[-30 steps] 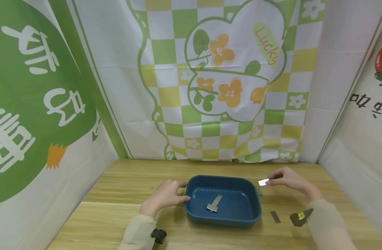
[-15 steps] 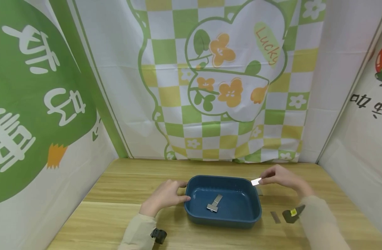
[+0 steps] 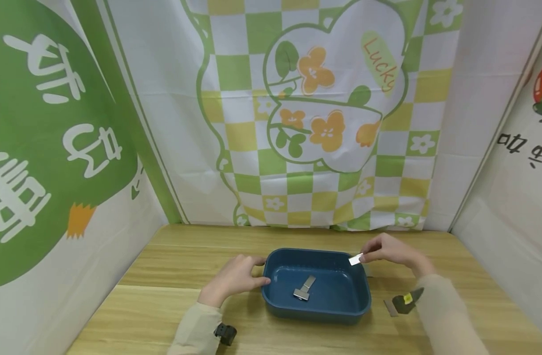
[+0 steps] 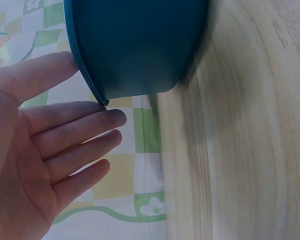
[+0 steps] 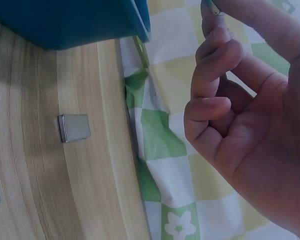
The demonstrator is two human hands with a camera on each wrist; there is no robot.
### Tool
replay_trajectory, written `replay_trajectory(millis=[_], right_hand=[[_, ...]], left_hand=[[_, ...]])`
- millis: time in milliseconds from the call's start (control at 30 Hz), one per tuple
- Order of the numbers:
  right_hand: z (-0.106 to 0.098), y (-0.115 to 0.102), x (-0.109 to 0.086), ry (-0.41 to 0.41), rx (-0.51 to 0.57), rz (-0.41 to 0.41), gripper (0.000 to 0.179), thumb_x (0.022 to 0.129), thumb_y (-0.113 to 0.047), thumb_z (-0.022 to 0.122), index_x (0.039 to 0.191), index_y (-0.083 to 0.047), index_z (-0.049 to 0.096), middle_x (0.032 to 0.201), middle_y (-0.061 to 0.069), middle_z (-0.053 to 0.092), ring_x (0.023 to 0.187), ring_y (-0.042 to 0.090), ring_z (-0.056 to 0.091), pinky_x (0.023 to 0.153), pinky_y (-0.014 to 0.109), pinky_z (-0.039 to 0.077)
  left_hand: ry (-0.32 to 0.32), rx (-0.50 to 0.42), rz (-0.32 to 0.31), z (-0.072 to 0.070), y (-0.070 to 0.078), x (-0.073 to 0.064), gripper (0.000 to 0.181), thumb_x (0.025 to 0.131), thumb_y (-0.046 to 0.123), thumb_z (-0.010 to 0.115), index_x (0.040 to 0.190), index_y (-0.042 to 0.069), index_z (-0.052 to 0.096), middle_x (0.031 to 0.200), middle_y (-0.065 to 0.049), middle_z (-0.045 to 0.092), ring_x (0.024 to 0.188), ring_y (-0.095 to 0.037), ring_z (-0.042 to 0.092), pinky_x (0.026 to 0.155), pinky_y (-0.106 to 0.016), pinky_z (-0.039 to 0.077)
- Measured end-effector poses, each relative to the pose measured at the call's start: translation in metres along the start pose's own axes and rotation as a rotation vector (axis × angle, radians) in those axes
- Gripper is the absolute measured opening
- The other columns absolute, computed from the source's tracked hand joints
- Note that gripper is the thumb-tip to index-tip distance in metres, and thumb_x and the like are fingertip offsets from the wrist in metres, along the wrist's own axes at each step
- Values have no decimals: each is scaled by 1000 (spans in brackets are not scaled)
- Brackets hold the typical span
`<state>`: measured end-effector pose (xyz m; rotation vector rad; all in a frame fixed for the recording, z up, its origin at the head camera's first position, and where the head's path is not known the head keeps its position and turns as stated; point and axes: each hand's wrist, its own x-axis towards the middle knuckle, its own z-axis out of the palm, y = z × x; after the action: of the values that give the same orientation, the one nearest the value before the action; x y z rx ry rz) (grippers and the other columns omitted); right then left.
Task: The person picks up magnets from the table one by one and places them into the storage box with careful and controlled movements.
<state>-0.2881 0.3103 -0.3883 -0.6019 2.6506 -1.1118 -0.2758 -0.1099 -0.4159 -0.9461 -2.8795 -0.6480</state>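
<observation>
My right hand [image 3: 390,249] pinches a small flat silver metal piece [image 3: 355,259] just above the back right corner of a blue tray [image 3: 315,314]. In the right wrist view its other fingers are curled inward, with only a bit of the piece showing at the top. My left hand [image 3: 235,278] touches the tray's left rim; its fingers [image 4: 80,135] are fairly straight in the left wrist view. Inside the tray lie two silver pieces, one a narrow strip [image 3: 309,283], the other a wider block [image 3: 301,295], touching or overlapping.
A silver piece [image 5: 76,128] lies on the wooden table [image 3: 138,305] behind the tray's right side. Another flat piece [image 3: 391,307] lies right of the tray, near the dark wrist camera [image 3: 406,301]. A patterned curtain [image 3: 297,207] hangs along the table's back edge.
My right hand has moved left with the pinched silver piece, from beside the tray to over its back right corner. The left hand and tray have stayed put.
</observation>
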Motion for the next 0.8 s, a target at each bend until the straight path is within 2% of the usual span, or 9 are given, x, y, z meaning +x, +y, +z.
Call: replay_trajectory(millis=[167,433,800], right_hand=[[3,-2,3,-16,4,-4,22,83,-26,72,95,-7,73,90,2,71,78,9,60,70,33,50],[8,-9,13,-44,-28,-45,18,82,-27,73,87,-10,74,80,-5,69,68,5,53,61,22,45],[14,-16,25,-92,-3,-62,18,83,-24,72,88,-7,73,75,-3,66,64,6,51,59,25,46]], left_hand=[[-2,4,-1,0,0,1,53,83,38,72,123,5,63,119,-11,67,109,-29,64,90,-45,52],[0,8,-1,0,0,0,54,82,39,72,123,5,63,119,-11,67,109,-29,64,91,-44,52],[1,10,4,0,-1,0,53,83,38,72,123,5,63,119,-11,67,109,-28,64,90,-44,52]])
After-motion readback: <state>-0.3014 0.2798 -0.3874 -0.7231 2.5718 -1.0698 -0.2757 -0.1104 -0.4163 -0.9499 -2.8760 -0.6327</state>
